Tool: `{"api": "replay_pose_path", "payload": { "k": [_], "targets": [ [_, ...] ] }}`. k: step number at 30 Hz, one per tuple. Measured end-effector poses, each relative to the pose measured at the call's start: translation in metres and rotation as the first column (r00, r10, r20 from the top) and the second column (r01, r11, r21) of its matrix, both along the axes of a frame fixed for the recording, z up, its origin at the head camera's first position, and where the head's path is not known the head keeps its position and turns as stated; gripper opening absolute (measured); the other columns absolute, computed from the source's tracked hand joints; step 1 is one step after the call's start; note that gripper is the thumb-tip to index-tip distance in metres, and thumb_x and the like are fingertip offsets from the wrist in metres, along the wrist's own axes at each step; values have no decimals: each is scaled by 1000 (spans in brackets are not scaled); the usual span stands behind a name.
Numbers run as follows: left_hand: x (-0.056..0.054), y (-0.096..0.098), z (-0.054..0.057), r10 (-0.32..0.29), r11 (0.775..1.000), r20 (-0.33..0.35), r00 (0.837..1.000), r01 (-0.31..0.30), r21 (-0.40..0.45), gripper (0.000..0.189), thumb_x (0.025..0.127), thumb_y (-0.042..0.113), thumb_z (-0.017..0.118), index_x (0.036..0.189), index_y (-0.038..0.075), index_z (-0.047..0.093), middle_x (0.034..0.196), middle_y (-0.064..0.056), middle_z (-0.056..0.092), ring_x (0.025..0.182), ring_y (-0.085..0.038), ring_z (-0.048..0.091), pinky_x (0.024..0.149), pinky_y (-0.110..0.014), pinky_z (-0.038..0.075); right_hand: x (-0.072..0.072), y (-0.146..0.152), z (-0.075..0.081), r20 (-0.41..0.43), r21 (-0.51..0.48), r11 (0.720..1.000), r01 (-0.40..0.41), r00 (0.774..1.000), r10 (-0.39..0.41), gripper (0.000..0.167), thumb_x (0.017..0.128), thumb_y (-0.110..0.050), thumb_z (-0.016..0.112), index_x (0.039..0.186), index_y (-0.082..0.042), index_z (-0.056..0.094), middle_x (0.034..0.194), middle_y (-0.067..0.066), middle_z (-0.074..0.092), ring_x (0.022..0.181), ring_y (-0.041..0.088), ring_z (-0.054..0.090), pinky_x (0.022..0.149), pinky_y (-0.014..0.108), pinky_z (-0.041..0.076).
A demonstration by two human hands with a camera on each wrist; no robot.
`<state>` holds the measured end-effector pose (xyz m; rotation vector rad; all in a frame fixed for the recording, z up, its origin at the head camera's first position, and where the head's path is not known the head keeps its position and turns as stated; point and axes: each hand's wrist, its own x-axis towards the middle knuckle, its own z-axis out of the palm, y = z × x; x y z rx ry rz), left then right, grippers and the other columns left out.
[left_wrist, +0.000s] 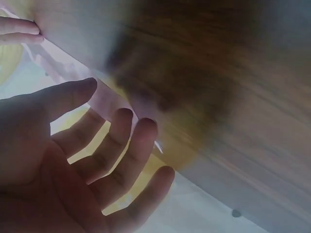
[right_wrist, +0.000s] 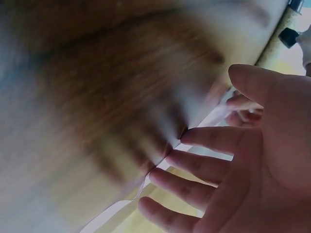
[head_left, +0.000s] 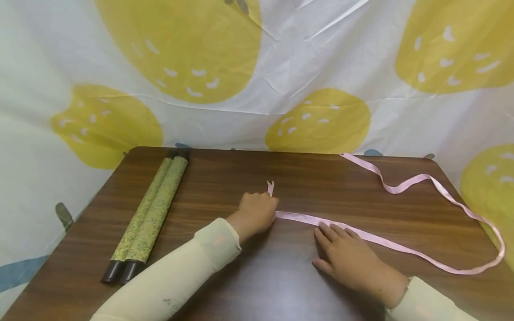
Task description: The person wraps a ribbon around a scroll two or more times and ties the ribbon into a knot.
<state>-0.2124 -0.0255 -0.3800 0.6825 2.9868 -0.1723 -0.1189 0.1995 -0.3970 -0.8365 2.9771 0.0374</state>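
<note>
Narrow, glossy pink ribbon [head_left: 299, 217], wavy, forked at one end

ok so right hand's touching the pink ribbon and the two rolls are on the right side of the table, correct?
Wrong side: the head view shows the two rolls on the left side of the table. The right hand is touching the pink ribbon.

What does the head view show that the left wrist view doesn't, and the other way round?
Only the head view shows the two patterned rolls and both pale sleeves. Only the left wrist view shows the left hand from its palm side. Both show that hand, the right hand at least in part, the pink ribbon, brown table and yellow-and-white cloth.
</note>
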Motion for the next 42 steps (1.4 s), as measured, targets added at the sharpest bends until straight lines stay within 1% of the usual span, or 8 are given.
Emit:
{"api": "replay_pose_path", "payload": {
  "k": [9,14,19,24,27,31,37,42],
  "targets": [
    [6,-33,2,23,997,-17,1000,-21,75,21,93,32,67,85,13,70,94,-9,75,84,-33,73,69,-48,56,-3,14,0,-64,-58,996,-61,996,57,62,94,-44,63,143,-7,53,146,18,54,133,39,53,106,58,43],
    [10,-61,4,79,993,27,996,-81,88,32,93,36,68,70,15,59,88,-8,74,82,-33,72,69,-50,55,-3,24,-3,-65,-119,992,-44,997,36,64,94,-41,66,145,-6,50,144,18,55,130,40,55,102,58,46],
    [12,-89,5,124,989,74,990,-129,77,32,94,37,67,72,15,60,87,-8,73,80,-33,71,68,-52,56,-1,39,-3,-28,-118,993,10,1000,-13,62,94,-40,66,142,-4,53,144,19,55,129,42,55,101,60,46],
    [8,-115,7,157,986,132,979,-163,40,29,93,38,69,76,14,63,79,-4,69,71,-24,65,67,-51,54,-2,49,-4,-18,-91,996,-23,1000,21,61,95,-43,64,140,-2,56,146,19,53,132,43,53,103,61,44],
    [5,-131,9,185,981,167,968,-191,20,32,93,39,68,72,16,62,72,-1,65,65,-20,61,64,-48,53,-4,51,-5,-24,-80,996,-48,999,46,62,95,-46,63,140,-3,56,147,18,52,133,44,51,104,61,43],
    [0,-148,14,214,975,212,954,-223,19,36,95,40,66,68,17,61,68,1,63,65,-19,62,62,-45,52,-2,49,-8,-38,-58,997,-51,998,49,64,95,-47,62,141,-3,55,148,17,52,134,44,50,103,61,44],
    [-6,-167,18,177,977,300,937,-205,64,33,97,33,62,68,17,64,72,0,65,66,-18,60,62,-41,50,3,47,-12,-67,-18,999,-40,997,39,64,97,-47,60,142,-2,54,150,17,50,136,43,48,102,61,45],
    [-7,-174,18,163,979,333,929,-194,60,28,96,27,62,70,15,66,74,-1,65,65,-18,56,60,-37,47,3,48,-13,-67,-12,999,-50,997,49,65,98,-48,58,142,-1,52,151,18,49,137,44,47,105,60,43]
  ]
}}
